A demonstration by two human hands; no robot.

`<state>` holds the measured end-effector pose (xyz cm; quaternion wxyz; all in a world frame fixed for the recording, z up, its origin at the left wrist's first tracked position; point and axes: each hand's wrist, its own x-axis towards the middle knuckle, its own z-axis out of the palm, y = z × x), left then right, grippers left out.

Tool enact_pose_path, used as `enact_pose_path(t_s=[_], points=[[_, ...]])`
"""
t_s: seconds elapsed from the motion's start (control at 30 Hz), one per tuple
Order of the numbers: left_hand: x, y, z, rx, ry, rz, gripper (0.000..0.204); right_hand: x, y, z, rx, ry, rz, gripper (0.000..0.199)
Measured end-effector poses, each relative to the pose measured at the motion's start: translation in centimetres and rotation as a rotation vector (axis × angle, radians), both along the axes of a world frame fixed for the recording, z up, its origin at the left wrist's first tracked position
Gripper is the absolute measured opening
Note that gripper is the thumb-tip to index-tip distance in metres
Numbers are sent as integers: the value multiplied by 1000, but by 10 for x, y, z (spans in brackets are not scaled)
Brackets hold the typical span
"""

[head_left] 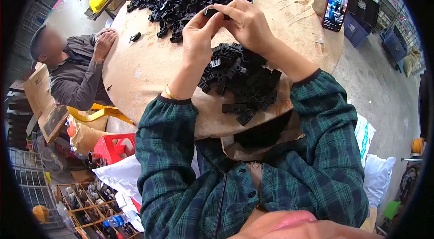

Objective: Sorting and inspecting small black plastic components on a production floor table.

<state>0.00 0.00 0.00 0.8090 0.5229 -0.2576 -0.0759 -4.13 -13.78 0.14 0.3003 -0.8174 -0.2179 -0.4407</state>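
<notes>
Both hands, left hand [197,31] and right hand [244,22], pinch one small black plastic part [212,12] above the table [135,71], likely mid-assembly; next needs firm, aligned pressing.

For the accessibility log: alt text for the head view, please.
Both hands, left hand and right hand, hold a small black plastic part above a round table bearing two piles of black parts. A seated co-worker is at left; a phone stands at right.
</notes>
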Motion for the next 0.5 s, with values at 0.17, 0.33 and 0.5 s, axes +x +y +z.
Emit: enact_pose_path(t_s=[0.17,0.33,0.5], points=[[-4,1,6,-95,8,0,23,14,-1,-5,141,-112,124,39],[2,25,35,415,-503,138,32,31,-48,-6,642,384,392,55],[-16,20,27,876,-896,4,28,62,-102,-41,312,245,-124,22]])
